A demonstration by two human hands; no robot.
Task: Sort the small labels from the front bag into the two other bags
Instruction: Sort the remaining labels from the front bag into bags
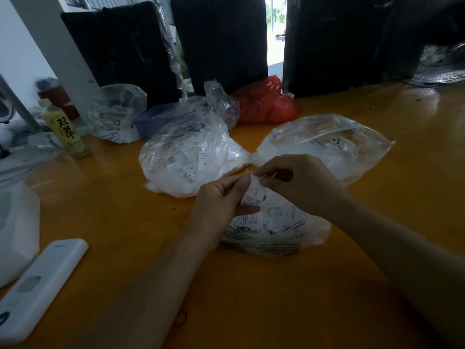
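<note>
The front bag of clear plastic lies on the orange table, holding several small white printed labels. Just above it both hands meet on one small white label. My left hand pinches its left side and my right hand pinches its top right corner. Behind on the left stands a clear bag stuffed with several labels. Behind on the right lies a flatter clear bag with white contents that I cannot make out.
A white power bank lies at the front left beside a white bag. A yellow-labelled bottle, another clear bag, a blue bowl and a red bag stand further back. Black chairs line the far edge.
</note>
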